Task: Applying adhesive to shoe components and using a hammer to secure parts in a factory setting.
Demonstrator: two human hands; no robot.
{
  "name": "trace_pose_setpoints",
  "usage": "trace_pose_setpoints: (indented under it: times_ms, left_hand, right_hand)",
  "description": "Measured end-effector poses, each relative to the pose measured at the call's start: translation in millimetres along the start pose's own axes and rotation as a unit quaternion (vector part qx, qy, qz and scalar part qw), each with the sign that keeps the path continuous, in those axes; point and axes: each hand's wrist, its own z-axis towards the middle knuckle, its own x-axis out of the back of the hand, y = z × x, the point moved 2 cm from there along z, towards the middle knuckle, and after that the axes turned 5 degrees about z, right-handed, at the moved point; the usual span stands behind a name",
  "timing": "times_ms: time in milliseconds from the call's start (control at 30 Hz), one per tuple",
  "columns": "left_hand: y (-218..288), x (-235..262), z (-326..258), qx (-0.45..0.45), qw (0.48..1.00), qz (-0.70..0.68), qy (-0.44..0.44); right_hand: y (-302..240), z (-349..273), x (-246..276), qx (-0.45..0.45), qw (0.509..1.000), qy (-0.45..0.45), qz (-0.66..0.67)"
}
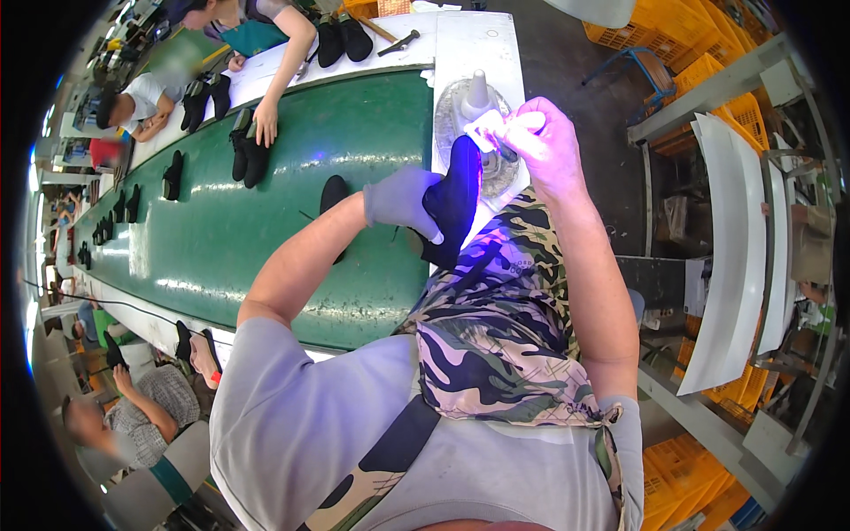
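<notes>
My head camera looks down at a person whose two forearms reach toward the upper centre of the frame. The black shoe [457, 190] is just above the middle of the picture, held off the surface, one rounded end toward the top. The left hand [403, 199], in a grey glove, wraps it from the left, fingers closed around its side; I judge this grip leaves the long right edge free and turned toward the other hand.

The right hand [551, 150], bare at the wrist, is bent in from the right. Its fingers pinch what looks to me like a small white piece [485, 130], close to the shoe's upper end; violet glare hides its exact shape, and I cannot tell whether it touches the shoe.

Just beyond, a grey cone [479, 88] stands on the white tabletop [487, 40], probably placed there to be within easy reach. To the left, a green belt [354, 119] carries other shoes, strung out toward the left edge, seemingly spaced to be picked off singly or in pairs. In the upper left, a co-worker's hand [266, 122] rests on one pair [252, 159], fingers pointing down.
</notes>
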Motion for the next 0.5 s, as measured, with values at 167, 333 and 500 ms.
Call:
trace_pose_setpoints:
  times_ms: [167,333,500]
  left_hand:
    - [2.9,0.7,0.0,-0.002,0.984,-0.170,-0.057]
    - [1.2,-0.8,3.8,0.023,0.945,-0.309,-0.099]
    - [-0.2,-5.2,11.2,0.034,0.897,-0.431,-0.092]
  right_hand:
    - [6.8,4.5,2.1,0.052,0.999,0.007,0.016]
    - [14.4,0.4,5.4,0.038,0.998,0.004,0.050]
    - [28.1,-5.5,11.3,0.063,0.998,-0.020,0.017]
